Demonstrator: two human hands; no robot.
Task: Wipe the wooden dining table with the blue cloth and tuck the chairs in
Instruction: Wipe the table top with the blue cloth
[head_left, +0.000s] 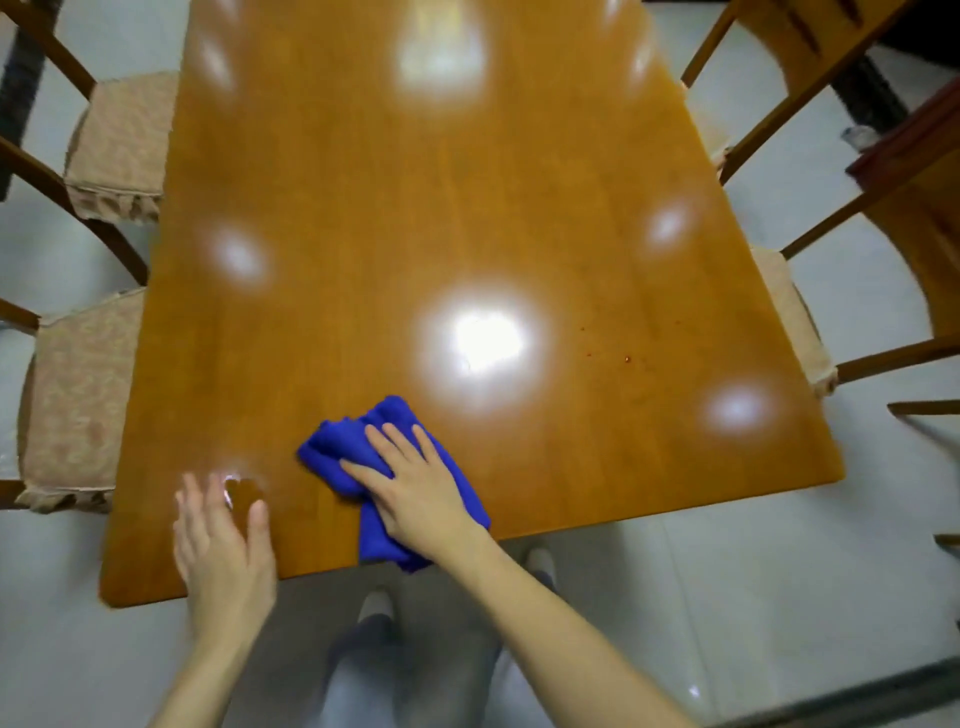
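Bare forearms (545, 613), grey trousers (358, 680), pale-toed grey footwear (375, 608).

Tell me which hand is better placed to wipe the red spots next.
Right. The right hand lies flat on the cloth, and the spots sit just beyond it to the right; the left hand is bare, farther away at the near left edge of the table.

One table (467, 182), one blue cloth (332, 447), four chairs (119, 145) (78, 400) (810, 57) (792, 317), two hands (223, 545) (415, 488)

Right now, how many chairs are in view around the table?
4. Left side: far-left chair and near-left chair. Right side: far-right chair and near-right chair. The wooden pieces at the right edge may belong to another.
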